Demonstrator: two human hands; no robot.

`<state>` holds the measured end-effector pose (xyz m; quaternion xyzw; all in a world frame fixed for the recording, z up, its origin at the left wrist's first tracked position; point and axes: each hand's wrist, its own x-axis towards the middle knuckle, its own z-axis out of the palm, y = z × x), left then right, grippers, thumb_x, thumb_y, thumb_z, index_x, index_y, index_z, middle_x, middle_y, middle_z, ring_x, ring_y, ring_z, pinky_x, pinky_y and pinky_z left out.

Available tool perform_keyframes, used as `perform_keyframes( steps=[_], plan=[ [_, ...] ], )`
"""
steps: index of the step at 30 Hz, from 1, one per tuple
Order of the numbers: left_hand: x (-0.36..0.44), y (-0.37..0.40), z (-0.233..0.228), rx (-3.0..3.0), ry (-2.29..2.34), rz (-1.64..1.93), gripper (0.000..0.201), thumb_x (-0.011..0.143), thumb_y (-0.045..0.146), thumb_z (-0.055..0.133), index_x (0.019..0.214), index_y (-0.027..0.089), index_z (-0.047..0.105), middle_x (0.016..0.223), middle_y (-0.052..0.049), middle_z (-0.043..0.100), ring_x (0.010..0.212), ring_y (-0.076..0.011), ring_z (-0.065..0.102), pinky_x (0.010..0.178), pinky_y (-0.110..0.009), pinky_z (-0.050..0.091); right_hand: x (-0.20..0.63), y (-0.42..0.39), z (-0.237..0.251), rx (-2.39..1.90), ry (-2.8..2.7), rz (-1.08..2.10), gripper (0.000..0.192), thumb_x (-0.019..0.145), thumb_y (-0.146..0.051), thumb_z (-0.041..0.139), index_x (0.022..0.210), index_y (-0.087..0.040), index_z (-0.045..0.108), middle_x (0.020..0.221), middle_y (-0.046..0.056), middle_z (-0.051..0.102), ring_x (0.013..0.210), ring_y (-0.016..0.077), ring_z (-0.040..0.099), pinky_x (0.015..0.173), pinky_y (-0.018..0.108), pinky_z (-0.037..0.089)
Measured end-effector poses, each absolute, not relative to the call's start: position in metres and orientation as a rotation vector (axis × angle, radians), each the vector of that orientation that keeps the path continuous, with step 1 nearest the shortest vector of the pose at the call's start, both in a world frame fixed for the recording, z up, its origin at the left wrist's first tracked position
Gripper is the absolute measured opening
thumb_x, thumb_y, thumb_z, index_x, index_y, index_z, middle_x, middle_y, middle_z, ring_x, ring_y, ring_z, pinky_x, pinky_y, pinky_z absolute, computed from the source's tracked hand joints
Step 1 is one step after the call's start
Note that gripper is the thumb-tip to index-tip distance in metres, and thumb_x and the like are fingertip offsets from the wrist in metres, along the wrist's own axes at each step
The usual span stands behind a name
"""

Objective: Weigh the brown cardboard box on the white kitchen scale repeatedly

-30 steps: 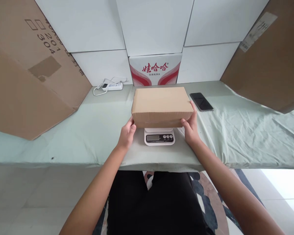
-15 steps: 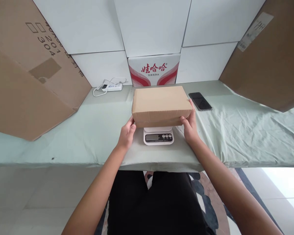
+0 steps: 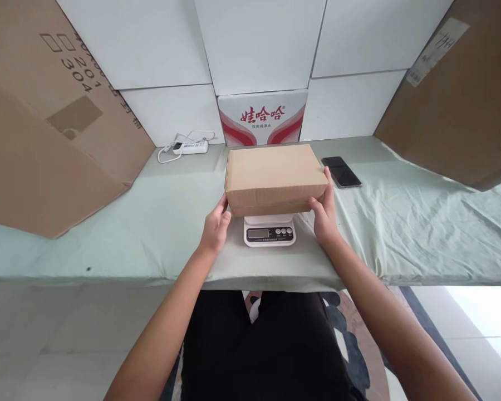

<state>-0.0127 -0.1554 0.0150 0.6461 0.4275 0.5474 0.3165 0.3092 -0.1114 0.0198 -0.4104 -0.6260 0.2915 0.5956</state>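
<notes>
A flat brown cardboard box (image 3: 273,175) lies on top of a small white digital scale (image 3: 269,231) in the middle of the table. My left hand (image 3: 215,227) touches the box's near left corner with its fingertips. My right hand (image 3: 326,214) grips the near right corner, thumb on the front face and fingers along the side. The scale's display and buttons show below the box; the reading is too small to tell.
The table wears a pale green cloth (image 3: 158,223). A dark phone (image 3: 341,171) lies right of the box. A white power strip with cable (image 3: 187,147) and a red-and-white printed carton (image 3: 262,117) stand at the back. Large cardboard sheets lean at left (image 3: 45,128) and right (image 3: 459,106).
Hands and box stay as they were on the scale; only the camera view shifts slightly.
</notes>
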Motion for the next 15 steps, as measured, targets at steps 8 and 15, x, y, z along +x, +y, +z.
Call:
perform_keyframes(
  steps=[8,15],
  plan=[
    [-0.016,-0.141,0.034,1.659,1.067,1.559,0.081,0.108,0.081,0.052,0.16,0.021,0.069,0.171,-0.018,0.069,0.167,-0.0395,0.059,0.14,-0.056,0.046,0.308,-0.103,0.047,-0.848,-1.547,0.688,0.096,0.1,-0.078,0.066,0.182,-0.043,0.028,0.193,0.005,0.041,0.18,0.0422,0.038,0.148,0.072,0.033],
    [-0.013,-0.04,0.037,1.482,1.068,1.652,0.092,0.096,0.097,0.057,0.147,0.022,0.073,0.159,-0.017,0.077,0.161,-0.0389,0.065,0.135,-0.053,0.052,0.291,-0.013,0.063,-0.791,-1.59,0.618,0.111,0.09,-0.099,0.052,0.182,-0.041,0.026,0.194,0.005,0.038,0.183,0.0438,0.029,0.149,0.077,0.023]
  ],
)
